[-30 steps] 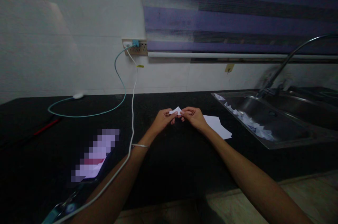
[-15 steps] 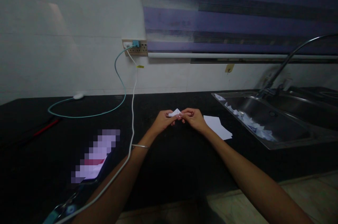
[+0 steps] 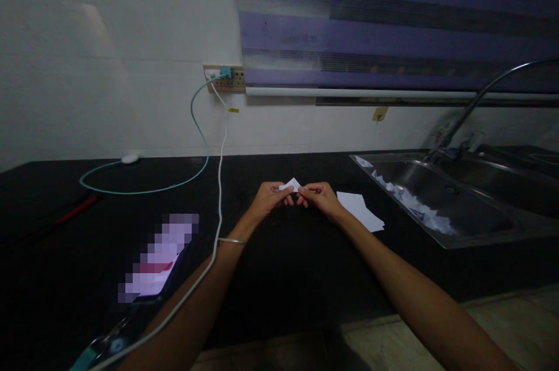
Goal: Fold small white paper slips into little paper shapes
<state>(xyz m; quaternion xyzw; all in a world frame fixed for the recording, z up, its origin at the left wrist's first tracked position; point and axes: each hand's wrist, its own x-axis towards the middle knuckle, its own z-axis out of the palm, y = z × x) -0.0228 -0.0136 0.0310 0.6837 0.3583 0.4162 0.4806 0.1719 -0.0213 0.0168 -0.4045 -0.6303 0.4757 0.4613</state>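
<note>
Left grip and right grip meet fingertip to fingertip above the black table, well out in front of the body. Both pinch one small folded white paper piece between thumb and fingers, left on its left end, right on its right end. The paper's peak pokes up between the two grips, clear of the table.

Thin bangle on the left wrist. Loose white sheets lie flat just right of the right grip. Further right is the steel sink with torn white paper scraps inside and the faucet behind it. White cable runs down from the wall socket just left of the left grip. Teal cable loops further left. Phone, screen lit, lies left of and nearer than the left grip.
</note>
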